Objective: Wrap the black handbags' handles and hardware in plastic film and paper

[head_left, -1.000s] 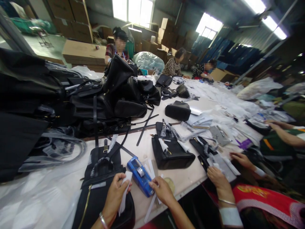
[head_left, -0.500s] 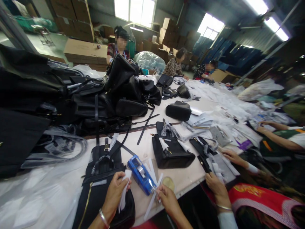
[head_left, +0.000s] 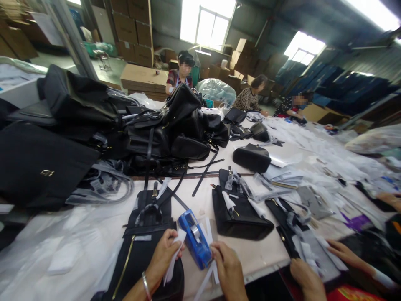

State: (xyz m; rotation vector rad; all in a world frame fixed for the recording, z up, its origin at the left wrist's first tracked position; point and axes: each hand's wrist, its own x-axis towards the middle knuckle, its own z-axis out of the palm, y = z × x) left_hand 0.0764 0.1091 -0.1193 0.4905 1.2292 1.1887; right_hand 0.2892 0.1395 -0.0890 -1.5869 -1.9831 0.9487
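Note:
My left hand point(head_left: 163, 259) is closed on a white paper strip point(head_left: 173, 257) and rests on a black handbag point(head_left: 142, 246) lying in front of me. My right hand point(head_left: 228, 269) pinches another white strip point(head_left: 205, 284) right beside a blue tape dispenser point(head_left: 194, 238) that sits on the table between my hands. More white strips lie under and around the dispenser.
A big heap of black bags point(head_left: 150, 129) fills the left and middle of the table point(head_left: 94, 225). Another black bag point(head_left: 241, 213) lies right of the dispenser. A co-worker's hands point(head_left: 308, 280) handle a bag at the right edge. Three people sit at the far end among cardboard boxes.
The view has shifted left and up. My right hand has moved from the dispenser's near end to just beside it, still pinching a strip. My left hand keeps its strip on the bag.

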